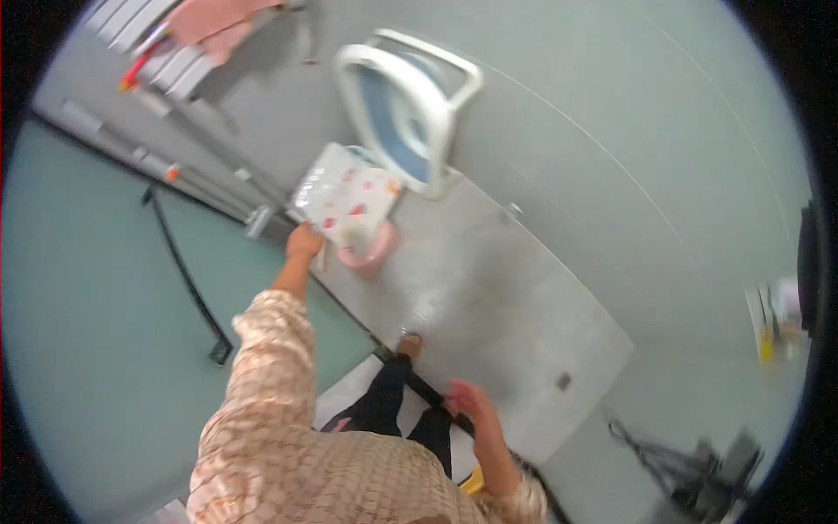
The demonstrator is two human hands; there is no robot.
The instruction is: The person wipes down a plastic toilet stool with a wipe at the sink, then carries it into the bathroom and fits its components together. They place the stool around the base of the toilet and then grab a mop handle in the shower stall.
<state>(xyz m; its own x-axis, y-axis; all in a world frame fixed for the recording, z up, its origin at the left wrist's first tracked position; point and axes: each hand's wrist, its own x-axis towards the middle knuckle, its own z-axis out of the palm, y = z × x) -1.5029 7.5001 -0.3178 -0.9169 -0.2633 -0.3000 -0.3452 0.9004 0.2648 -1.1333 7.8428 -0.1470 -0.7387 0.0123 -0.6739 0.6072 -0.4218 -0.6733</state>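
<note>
My left hand (304,240) reaches out to the near corner of a white, shiny sheet or bag (345,192) printed with red and pink shapes. Its fingers appear closed on that corner, though blur hides the detail. A pink curved thing (371,251), perhaps a basin rim or handle, shows just beside the printed piece. Behind them a white and blue baby bathtub or basin (397,113) leans upright on its side against the wall. Low in front of my body, my right hand (470,400) is empty, its fingers loosely apart and slightly blurred.
A sliding-door track (209,188) and glass panel with a black handle (185,275) run along the left. A rack with a pink cloth (223,26) is at the upper left. A drain (564,381) lies in the grey floor. Dark items (711,472) sit lower right.
</note>
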